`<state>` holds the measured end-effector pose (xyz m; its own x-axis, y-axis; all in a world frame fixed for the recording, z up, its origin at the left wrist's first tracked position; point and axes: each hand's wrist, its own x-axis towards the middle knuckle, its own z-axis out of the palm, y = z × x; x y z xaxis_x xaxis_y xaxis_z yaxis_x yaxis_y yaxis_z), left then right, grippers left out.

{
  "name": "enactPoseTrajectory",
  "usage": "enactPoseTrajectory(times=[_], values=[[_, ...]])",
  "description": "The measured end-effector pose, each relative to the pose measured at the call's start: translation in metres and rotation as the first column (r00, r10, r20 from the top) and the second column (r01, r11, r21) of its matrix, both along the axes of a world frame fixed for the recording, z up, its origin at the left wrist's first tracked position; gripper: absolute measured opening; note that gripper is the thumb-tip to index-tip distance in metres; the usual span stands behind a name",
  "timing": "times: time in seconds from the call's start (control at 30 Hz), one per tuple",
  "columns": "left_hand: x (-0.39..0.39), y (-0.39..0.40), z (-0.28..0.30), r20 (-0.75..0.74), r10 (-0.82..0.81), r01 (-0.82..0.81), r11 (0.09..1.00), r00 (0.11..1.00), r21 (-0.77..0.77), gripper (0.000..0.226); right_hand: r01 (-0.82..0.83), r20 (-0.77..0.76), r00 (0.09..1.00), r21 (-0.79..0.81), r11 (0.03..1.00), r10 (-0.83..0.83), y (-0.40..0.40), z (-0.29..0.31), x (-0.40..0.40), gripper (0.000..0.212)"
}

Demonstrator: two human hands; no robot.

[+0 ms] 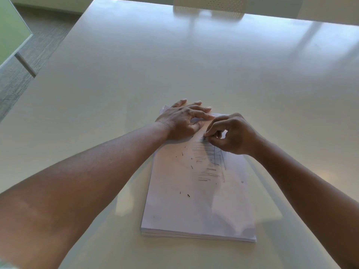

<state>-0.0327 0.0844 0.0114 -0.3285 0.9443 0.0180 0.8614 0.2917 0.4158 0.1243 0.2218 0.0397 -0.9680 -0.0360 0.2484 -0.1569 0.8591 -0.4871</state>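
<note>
Grey carpet (38, 47) and a green panel (11, 32) fill the far left corner, and beside them a pale, glossy tabletop (116, 84) runs back to a perforated white chair (209, 6) at its far edge. Coming in from the left, the left hand (182, 121) lies palm down with its fingers spread straight on the far end of a stack of paper (194, 210), pinning the top sheet; its grip is apart, pressing rather than holding. The stack lies flat on the tabletop in front of the person, its long side running away from them. Short dark crumbs (188, 195) are scattered over the left and middle of the sheet, which suggests a good deal of rubbing is already done. To their right, rows of grey pencil strokes (209, 167) look smudged and faint towards the far end but read plainly lower down, so I judge the job roughly midway, with most of the lower rows left to clear and the crumbs to brush off. At the right, the right hand (233, 134) has its grip pinched together on a small dark eraser (205, 138), as far as I can tell, held against the paper at the far end of the strokes.
</note>
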Motion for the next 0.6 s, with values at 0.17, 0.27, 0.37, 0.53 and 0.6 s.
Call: enactPoseTrajectory(times=[0.17,0.27,0.37,0.53,0.6], values=[[-0.001,0.000,-0.001,-0.007,-0.019,0.019,1.000,1.000,0.001,0.037,0.229,-0.085,0.970,0.026,0.973,-0.227,0.017,-0.006,-0.013,0.008],[-0.003,0.001,-0.004,-0.009,-0.016,0.016,1.000,1.000,0.003,0.037,0.155,-0.074,0.986,0.058,0.986,-0.151,0.015,-0.004,-0.010,0.009],[-0.004,0.002,-0.005,-0.015,-0.018,0.018,1.000,1.000,0.003,0.037,0.024,-0.023,0.999,0.056,0.998,-0.022,0.008,-0.001,-0.003,0.009],[-0.003,0.001,-0.004,-0.019,-0.023,0.023,1.000,1.000,-0.010,0.037,0.097,-0.061,0.994,0.065,0.993,-0.093,0.015,-0.006,-0.007,0.011],[-0.002,0.000,-0.003,-0.024,-0.025,0.025,1.000,0.999,-0.013,0.037,0.167,-0.081,0.983,0.064,0.984,-0.162,0.018,-0.007,-0.010,0.011]])
